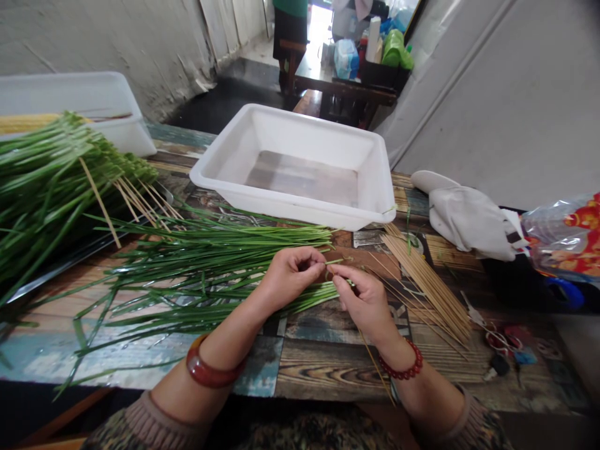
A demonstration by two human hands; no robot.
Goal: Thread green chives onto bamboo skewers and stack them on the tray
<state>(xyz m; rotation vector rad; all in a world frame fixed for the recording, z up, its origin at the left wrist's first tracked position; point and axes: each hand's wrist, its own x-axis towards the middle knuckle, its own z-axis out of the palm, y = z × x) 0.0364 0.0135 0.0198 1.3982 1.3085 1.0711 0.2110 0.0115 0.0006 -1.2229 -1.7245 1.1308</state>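
Note:
My left hand is closed, thumb and fingertips pinching the pale end of a green chive. My right hand meets it fingertip to fingertip, closed on a thin bamboo skewer that slants down below the palm towards the table's front edge. Whether the skewer's tip pierces the chive is hidden by the fingers. Loose chives lie spread beneath and left of both hands, their pale ends pointing right. To the right of my right hand rests a pile of bamboo skewers.
A white plastic tub stands behind the hands. At left, skewered greens are heaped on a metal tray, with another white tub behind. A pale cap, keys and a red-patterned plastic bag lie at right.

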